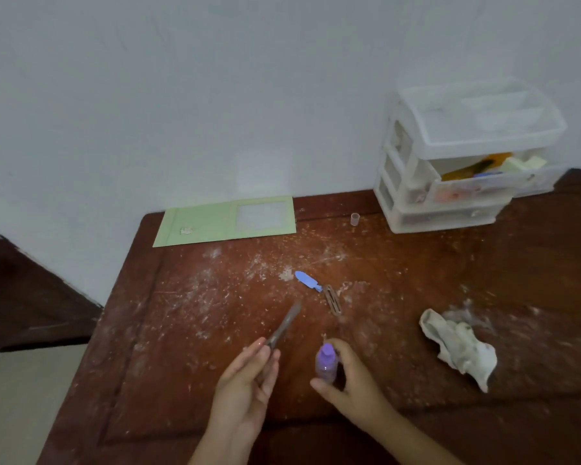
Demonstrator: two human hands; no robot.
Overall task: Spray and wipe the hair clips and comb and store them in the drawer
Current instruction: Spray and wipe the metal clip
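Observation:
My left hand (249,374) pinches one end of a slim brown comb (284,325) that points up and away over the table. My right hand (348,374) grips a small purple spray bottle (326,362), held upright just right of the comb. Beyond them a blue hair clip (307,280) and a brown hair clip (332,298) lie on the table, almost touching. A crumpled white cloth (457,347) lies to the right. The white plastic drawer unit (416,209) stands at the back right, its middle drawer (470,191) pulled out.
The brown wooden table (195,330) is dusted with white specks. A green folder (225,221) lies at the back against the wall. A small clear cap (355,219) stands next to the drawer unit. The open drawer holds orange and pale items.

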